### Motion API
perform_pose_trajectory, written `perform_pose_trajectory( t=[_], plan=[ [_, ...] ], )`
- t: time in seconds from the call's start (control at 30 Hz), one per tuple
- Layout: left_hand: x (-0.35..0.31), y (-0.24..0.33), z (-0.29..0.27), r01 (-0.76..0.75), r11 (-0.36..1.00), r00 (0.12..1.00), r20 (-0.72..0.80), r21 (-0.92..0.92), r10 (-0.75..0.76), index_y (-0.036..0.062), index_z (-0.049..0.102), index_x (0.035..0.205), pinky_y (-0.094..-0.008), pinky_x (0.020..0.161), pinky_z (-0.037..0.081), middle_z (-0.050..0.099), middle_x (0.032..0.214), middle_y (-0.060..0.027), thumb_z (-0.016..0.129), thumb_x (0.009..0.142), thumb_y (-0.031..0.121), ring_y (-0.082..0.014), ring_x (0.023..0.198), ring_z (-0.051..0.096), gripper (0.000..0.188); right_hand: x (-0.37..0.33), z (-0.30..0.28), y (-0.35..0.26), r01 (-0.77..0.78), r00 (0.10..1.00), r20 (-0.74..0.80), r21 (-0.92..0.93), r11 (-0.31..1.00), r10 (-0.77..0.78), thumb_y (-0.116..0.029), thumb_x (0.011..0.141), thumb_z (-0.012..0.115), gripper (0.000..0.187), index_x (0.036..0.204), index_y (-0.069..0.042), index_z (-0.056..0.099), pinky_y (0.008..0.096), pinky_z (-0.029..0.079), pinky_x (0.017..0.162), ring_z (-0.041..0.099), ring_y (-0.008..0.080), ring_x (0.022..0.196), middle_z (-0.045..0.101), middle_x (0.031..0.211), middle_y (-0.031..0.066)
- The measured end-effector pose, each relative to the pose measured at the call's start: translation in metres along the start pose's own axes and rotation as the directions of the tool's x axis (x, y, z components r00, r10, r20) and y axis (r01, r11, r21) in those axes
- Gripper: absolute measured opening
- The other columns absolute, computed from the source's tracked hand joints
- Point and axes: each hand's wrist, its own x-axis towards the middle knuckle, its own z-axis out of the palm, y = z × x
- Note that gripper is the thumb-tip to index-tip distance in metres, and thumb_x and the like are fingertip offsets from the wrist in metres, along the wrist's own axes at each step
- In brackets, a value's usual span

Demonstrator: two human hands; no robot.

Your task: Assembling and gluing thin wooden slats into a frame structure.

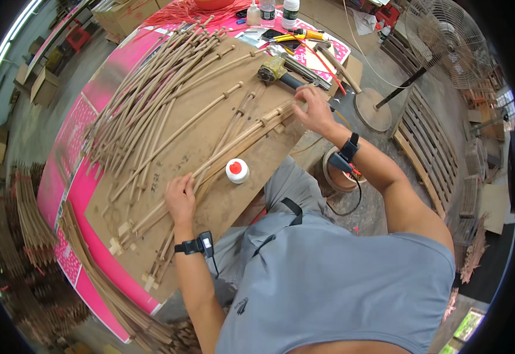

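Note:
My left hand (181,197) is closed around the near part of a long wooden rod (228,147) with a turned knob near its far end. At that far end my right hand (315,109) pinches the rod with thumb and fingers, partly covering the tip. More rods lie alongside and beneath it, with small pale blocks (116,246) at their near ends. A white bottle with a red cap (237,171) stands just right of the rods, between my hands. Beyond my right hand lies a worn nail gun (273,69) with a dark handle.
A heap of knobbed rods (151,100) covers the left of the brown board (210,203). Bottles (290,13), a yellow cutter (307,34) and a hammer (340,69) lie at the far end. A standing fan (446,44) and slatted pallet (425,144) are at right.

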Motion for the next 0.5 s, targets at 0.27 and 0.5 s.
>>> perform_pose_trajectory(
  t=[0.27, 0.5],
  plan=[
    [-0.001, 0.0, 0.002, 0.01, 1.0, 1.0, -0.017, -0.021, -0.011, 0.0096, 0.078, 0.102, -0.0407, 0.086, 0.05, 0.07, 0.097, -0.0079, 0.074, 0.087, 0.012, -0.0301, 0.094, 0.063, 0.015, 0.043, 0.007, 0.026, -0.179, 0.955, 0.19, -0.244, 0.953, 0.228, -0.026, 0.089, 0.069, 0.073, 0.147, 0.004, 0.038, 0.045, 0.04, 0.114, 0.05, 0.0403, 0.133, 0.054, 0.139, 0.0277],
    [0.0, 0.001, 0.003, 0.06, 0.998, 0.998, -0.009, -0.028, -0.06, 0.0112, 0.079, 0.101, -0.0406, 0.085, 0.05, 0.067, 0.096, -0.0077, 0.075, 0.087, 0.012, -0.0294, 0.095, 0.061, 0.015, 0.074, 0.025, 0.039, -0.124, 0.964, 0.198, -0.259, 0.958, 0.178, -0.024, 0.088, 0.071, 0.073, 0.146, 0.005, 0.038, 0.0462, 0.045, 0.109, 0.056, 0.0423, 0.127, 0.057, 0.134, 0.0317]
  ],
)
